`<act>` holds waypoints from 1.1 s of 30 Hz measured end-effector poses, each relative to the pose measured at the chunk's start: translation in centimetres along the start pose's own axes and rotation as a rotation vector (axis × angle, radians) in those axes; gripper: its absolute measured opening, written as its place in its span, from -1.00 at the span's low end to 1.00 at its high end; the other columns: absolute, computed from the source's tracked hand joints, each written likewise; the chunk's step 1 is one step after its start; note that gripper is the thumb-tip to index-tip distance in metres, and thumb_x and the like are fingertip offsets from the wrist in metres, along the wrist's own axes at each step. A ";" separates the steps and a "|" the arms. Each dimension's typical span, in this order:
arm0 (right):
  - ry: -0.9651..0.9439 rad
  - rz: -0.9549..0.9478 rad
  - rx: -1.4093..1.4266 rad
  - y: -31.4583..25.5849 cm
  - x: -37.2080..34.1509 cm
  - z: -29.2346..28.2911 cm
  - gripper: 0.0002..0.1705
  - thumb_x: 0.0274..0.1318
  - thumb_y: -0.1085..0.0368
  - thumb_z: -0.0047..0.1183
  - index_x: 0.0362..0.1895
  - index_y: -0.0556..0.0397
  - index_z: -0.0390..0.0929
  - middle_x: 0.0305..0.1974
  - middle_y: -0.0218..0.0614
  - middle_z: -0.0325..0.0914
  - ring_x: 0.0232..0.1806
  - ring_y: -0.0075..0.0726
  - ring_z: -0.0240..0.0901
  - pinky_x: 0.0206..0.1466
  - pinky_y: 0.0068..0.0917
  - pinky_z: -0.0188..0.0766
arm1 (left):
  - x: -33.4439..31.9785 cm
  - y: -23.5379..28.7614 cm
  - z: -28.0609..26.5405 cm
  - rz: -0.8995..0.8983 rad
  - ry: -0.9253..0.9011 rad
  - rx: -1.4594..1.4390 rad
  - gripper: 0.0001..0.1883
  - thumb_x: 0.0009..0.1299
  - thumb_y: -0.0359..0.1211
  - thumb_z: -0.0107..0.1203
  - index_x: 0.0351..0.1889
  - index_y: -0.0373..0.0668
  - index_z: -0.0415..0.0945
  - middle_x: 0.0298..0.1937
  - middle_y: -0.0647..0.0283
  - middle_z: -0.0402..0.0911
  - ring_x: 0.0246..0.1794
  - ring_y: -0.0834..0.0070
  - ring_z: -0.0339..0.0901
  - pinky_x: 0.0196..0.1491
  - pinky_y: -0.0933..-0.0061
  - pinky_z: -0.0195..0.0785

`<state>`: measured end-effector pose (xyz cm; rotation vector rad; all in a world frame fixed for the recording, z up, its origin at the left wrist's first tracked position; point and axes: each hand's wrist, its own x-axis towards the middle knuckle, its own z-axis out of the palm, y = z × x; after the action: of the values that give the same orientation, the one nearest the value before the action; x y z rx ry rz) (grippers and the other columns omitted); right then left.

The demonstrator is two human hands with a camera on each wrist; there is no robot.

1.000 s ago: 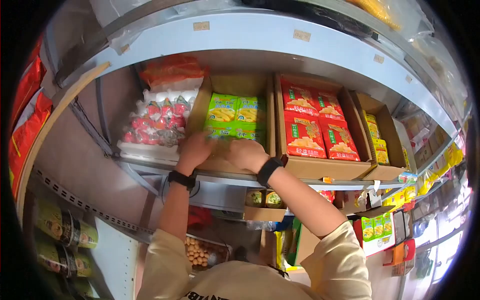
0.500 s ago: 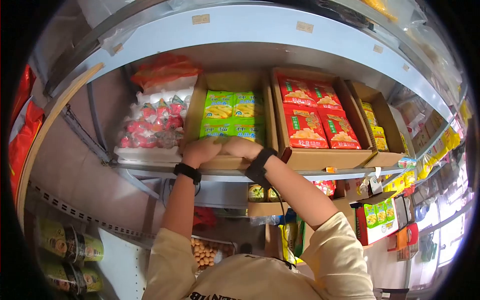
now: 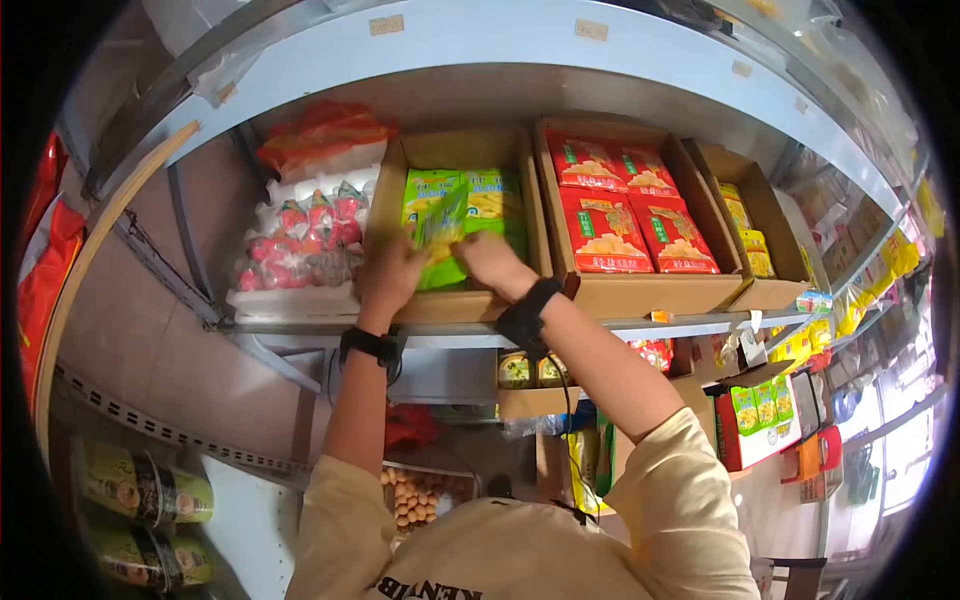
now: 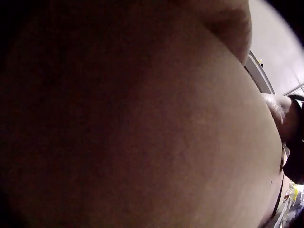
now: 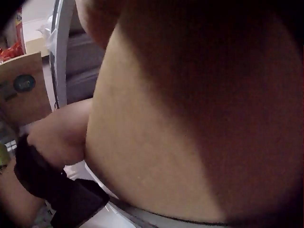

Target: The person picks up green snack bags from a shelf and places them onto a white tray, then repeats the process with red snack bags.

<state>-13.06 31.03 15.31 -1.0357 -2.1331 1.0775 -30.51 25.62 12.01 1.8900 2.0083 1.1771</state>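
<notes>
A green packet (image 3: pixel 443 222) stands tilted between the two hands, above other green packets (image 3: pixel 493 195) lying in a cardboard box (image 3: pixel 535 215). My right hand (image 3: pixel 492 264) pinches its lower right side with curled fingers. At its lower left is my left hand (image 3: pixel 392 272), blurred, with fingers curled against the packet's edge. Skin of the left hand (image 4: pixel 156 118) fills most of the left wrist view, and the right hand (image 5: pixel 190 114) does the same in the right wrist view; the fingertips are hidden in both.
Right of the green packets' box are a box of red packets (image 3: pixel 602 235) and a narrower box of yellow packets (image 3: pixel 757 254). Wrapped red items (image 3: pixel 310 240) sit on white foam at the left. A shelf beam (image 3: pixel 480 55) crosses above; eggs (image 3: pixel 415 498) lie below.
Both hands, together low at the box's front half a second ago, have moved slightly apart. A green packet has come up between them, tilted out of its row.
</notes>
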 end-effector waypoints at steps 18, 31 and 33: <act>0.561 0.266 0.606 6.0 -34.3 -6.3 -0.70 0.16 0.42 -0.21 0.00 0.19 0.30 -0.26 -0.30 0.44 -0.15 -0.51 0.33 -0.09 -0.56 0.27 | -16.9 19.9 11.1 -0.221 -0.526 -1.266 -0.37 0.28 -0.56 -0.02 0.28 -0.23 -0.07 0.04 0.06 0.41 -0.01 0.45 0.41 0.02 0.48 0.28; 1.023 0.654 0.240 11.5 -48.0 -9.0 -0.90 0.10 0.46 -0.07 -0.27 0.19 0.36 -0.45 -0.36 0.50 -0.40 -0.62 0.41 -0.25 -0.63 0.33 | -22.8 28.8 21.6 -0.082 -1.042 -0.969 -0.77 0.32 -0.53 -0.06 -0.06 -0.37 0.35 -0.22 0.23 0.58 -0.23 0.73 0.43 -0.21 0.67 0.30; 1.028 0.640 0.310 12.9 -49.1 -10.6 -0.91 0.11 0.46 -0.08 -0.27 0.19 0.36 -0.41 -0.36 0.50 -0.37 -0.61 0.41 -0.24 -0.64 0.33 | -23.6 30.2 23.5 -0.125 -1.015 -1.018 -0.78 0.32 -0.52 -0.05 -0.08 -0.38 0.37 -0.26 0.24 0.59 -0.26 0.74 0.43 -0.25 0.68 0.30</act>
<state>27.48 0.43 4.77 -1.6722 -0.8114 0.7948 11.68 11.72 5.17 1.3083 0.7227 0.6940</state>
